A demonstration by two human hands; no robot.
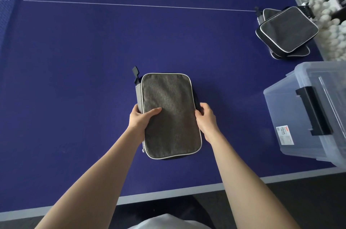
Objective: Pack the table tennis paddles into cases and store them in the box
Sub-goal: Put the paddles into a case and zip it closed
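Both hands grip the grey case (169,114): left hand (141,117) thumb on top, right hand (205,118) pinching its edge; clear box (292,116) lidded.

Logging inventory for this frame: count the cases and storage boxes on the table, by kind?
Grey paddle cases: 3, one held by both hands, two stacked at far right, lower one mostly hidden
Clear plastic box: 1
Total: 4
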